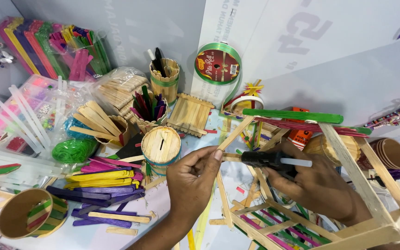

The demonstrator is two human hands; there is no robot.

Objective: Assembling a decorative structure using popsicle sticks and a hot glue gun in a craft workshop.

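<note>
My right hand (318,183) grips a black hot glue gun (267,159) with a clear glue stick sticking out of its back, its nozzle aimed left at a joint of a craft-stick frame (348,162). My left hand (191,178) pinches a plain wooden stick (235,133) of that frame right at the nozzle. The frame is built of plain, pink and green sticks; a green stick (292,115) tops it. Its lower part lies under both hands.
A round stick-built box with a slot (161,146) stands left of my left hand. Loose yellow and purple sticks (100,185), a paper cup (26,215), stick bundles (52,46), a green ribbon roll (217,66) and a pen holder (164,78) crowd the table.
</note>
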